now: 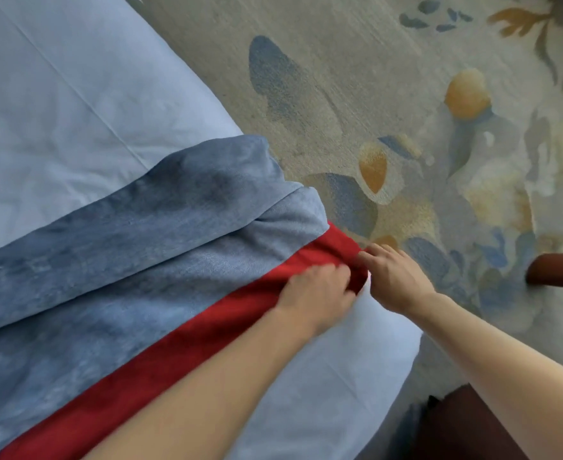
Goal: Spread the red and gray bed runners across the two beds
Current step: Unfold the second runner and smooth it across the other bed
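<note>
A bed runner lies across the white bed (57, 94), its gray part (114, 260) folded over itself near the bed's edge and its red band (160, 360) running along the near side. My left hand (316, 293) grips the red band close to its end at the bed's edge, fingers curled into the cloth. My right hand (396, 277) pinches the red corner just to the right of it, where the cloth drops over the side.
Patterned carpet (389, 94) with blue and orange shapes covers the floor to the right of the bed. A brown wooden furniture piece (559, 270) juts in at the right edge. Dark wood furniture (466, 426) stands at the bottom right.
</note>
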`<state>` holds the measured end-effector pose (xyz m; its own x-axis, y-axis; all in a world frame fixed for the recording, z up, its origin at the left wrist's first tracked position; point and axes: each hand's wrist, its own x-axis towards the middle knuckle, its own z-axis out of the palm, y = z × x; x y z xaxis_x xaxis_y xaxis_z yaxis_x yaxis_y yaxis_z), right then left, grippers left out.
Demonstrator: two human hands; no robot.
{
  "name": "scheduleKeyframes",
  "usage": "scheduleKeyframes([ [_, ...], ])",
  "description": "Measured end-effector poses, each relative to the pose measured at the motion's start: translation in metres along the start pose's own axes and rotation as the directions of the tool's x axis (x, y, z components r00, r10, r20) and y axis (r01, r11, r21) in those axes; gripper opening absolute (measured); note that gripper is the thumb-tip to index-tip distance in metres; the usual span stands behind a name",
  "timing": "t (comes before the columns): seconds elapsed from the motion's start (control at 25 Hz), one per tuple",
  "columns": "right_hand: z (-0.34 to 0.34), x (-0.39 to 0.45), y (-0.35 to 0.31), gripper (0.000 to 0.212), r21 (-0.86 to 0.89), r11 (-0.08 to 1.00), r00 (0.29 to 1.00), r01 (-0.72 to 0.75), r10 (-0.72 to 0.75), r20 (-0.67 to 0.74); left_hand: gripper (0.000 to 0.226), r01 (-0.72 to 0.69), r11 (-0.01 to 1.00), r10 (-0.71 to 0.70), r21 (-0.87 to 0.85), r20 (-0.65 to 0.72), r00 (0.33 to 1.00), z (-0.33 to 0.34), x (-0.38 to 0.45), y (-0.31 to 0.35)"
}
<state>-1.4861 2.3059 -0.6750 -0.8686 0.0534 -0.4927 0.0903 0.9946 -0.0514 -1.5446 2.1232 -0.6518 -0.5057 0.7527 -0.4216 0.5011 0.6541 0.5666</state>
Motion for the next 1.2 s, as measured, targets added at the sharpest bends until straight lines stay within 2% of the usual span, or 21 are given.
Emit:
scheduleKeyframes([
  [0.04,-0.001,0.002,-0.002,0.035,0.043,0.999,0.998,-0.031,0.033,-0.050,0.024,-0.001,1.000,0.005,0.023,-0.173,0.985,-0.019,0.007,-0.019],
  [0.08,-0.005,0.005,-0.010,0.036,0.089,0.996,0.994,-0.031,0.041,-0.103,0.023,0.046,0.997,-0.021,0.065,-0.342,0.939,-0.043,0.014,-0.045],
  [0.16,-0.010,0.008,-0.031,0.038,0.147,0.987,0.983,0.069,-0.041,-0.181,0.025,0.269,0.956,-0.173,0.116,-0.515,0.840,-0.097,0.025,-0.112],
  [0.24,-0.009,0.004,-0.056,0.030,0.181,0.968,0.967,0.175,-0.135,-0.214,0.038,0.526,0.836,-0.400,0.157,-0.483,0.779,-0.138,0.028,-0.175],
  [0.28,-0.009,-0.001,-0.069,0.025,0.187,0.961,0.961,0.204,-0.160,-0.225,0.042,0.594,0.786,-0.480,0.170,-0.437,0.760,-0.148,0.027,-0.196],
  [0.32,-0.008,-0.007,-0.080,0.025,0.191,0.953,0.954,0.234,-0.188,-0.232,0.043,0.610,0.773,-0.509,0.173,-0.406,0.759,-0.150,0.026,-0.207],
  [0.44,0.000,-0.022,-0.105,0.057,0.131,0.916,0.918,0.379,-0.354,-0.180,0.038,0.514,0.850,-0.458,0.113,-0.323,0.829,-0.137,0.030,-0.197],
  [0.48,0.005,-0.024,-0.111,0.059,0.091,0.900,0.898,0.427,-0.409,-0.164,0.036,0.493,0.862,-0.444,0.115,-0.296,0.846,-0.133,0.031,-0.190],
  [0.56,0.014,-0.025,-0.121,0.046,0.026,0.887,0.876,0.462,-0.451,-0.171,0.031,0.467,0.873,-0.411,0.141,-0.302,0.860,-0.129,0.030,-0.179],
  [0.64,0.018,-0.020,-0.131,0.017,-0.010,0.877,0.847,0.480,-0.467,-0.253,0.031,0.470,0.876,-0.413,0.110,-0.333,0.848,-0.127,0.026,-0.179],
  [0.68,0.020,-0.018,-0.135,0.012,-0.015,0.876,0.838,0.482,-0.466,-0.284,0.033,0.490,0.869,-0.440,0.075,-0.336,0.833,-0.128,0.025,-0.181],
  [0.84,0.031,-0.030,-0.134,0.019,-0.064,0.873,0.817,0.484,-0.476,-0.326,0.029,0.563,0.825,-0.508,0.038,-0.386,0.770,-0.143,0.023,-0.198],
  [0.96,0.035,-0.059,-0.121,0.019,-0.070,0.864,0.823,0.499,-0.498,-0.274,0.029,0.587,0.809,-0.522,0.002,-0.456,0.721,-0.168,0.035,-0.215],
  [1.0,0.036,-0.065,-0.120,0.018,-0.065,0.865,0.829,0.498,-0.497,-0.258,0.031,0.593,0.805,-0.528,0.002,-0.451,0.719,-0.175,0.040,-0.220],
  [1.08,0.032,-0.066,-0.121,0.014,-0.040,0.884,0.858,0.467,-0.463,-0.224,0.035,0.584,0.807,-0.508,0.086,-0.403,0.762,-0.173,0.040,-0.219],
  [1.2,0.012,-0.048,-0.146,0.036,0.035,0.890,0.872,0.455,-0.437,-0.218,0.038,0.521,0.830,-0.403,0.199,-0.431,0.807,-0.150,0.020,-0.212],
])
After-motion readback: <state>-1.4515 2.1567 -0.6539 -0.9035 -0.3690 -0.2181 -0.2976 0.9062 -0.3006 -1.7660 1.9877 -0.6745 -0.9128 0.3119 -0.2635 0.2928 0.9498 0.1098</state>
